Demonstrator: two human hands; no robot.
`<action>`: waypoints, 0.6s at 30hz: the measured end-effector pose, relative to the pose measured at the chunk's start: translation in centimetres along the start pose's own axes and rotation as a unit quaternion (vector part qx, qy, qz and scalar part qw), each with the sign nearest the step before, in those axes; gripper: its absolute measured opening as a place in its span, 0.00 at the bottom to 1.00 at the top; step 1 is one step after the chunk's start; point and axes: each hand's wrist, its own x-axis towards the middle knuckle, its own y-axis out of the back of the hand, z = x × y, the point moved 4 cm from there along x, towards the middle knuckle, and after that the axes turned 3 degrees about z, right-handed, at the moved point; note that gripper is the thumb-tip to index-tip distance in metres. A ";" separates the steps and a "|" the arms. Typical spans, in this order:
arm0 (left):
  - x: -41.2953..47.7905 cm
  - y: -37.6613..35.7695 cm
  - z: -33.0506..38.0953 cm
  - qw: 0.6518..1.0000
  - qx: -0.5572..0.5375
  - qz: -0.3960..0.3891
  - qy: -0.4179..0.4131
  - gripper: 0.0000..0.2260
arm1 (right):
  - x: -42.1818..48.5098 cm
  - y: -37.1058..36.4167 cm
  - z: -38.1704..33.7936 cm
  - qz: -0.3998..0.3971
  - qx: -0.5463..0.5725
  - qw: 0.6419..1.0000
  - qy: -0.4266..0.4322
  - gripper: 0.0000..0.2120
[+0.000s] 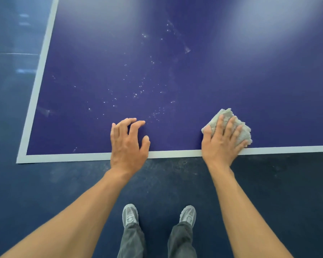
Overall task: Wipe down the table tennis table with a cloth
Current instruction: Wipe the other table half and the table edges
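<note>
Head view: R hand (pixel 222 144) flat, pressing cloth (pixel 245 134) beneath it at table (pixel 175 71) near edge; L hand (pixel 128 144) loose, empty.

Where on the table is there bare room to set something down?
Most of the table is bare: between left hand and the cloth under the right hand, left of the left hand toward the corner, and right of the cloth. White specks dot the middle.

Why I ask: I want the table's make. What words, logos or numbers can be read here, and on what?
No text can be read anywhere.
table tennis table: only white edge lines and pale specks, no lettering.
cloth: no print showing.
shoes: any marks are too blurred to read.
</note>
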 end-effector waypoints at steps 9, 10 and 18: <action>-0.8 4.0 -4.3 0.998 0.049 0.031 -0.036 0.18 | -10.1 -3.8 -13.2 -0.069 -0.056 0.890 0.447 0.32; 0.1 4.2 -4.5 0.997 0.052 0.028 -0.041 0.19 | -9.4 -3.6 -12.3 -0.073 -0.058 0.888 0.449 0.32; 12.6 3.7 -5.2 0.993 0.092 -0.007 -0.073 0.19 | 2.1 -1.5 -11.8 -0.010 0.007 0.999 0.036 0.32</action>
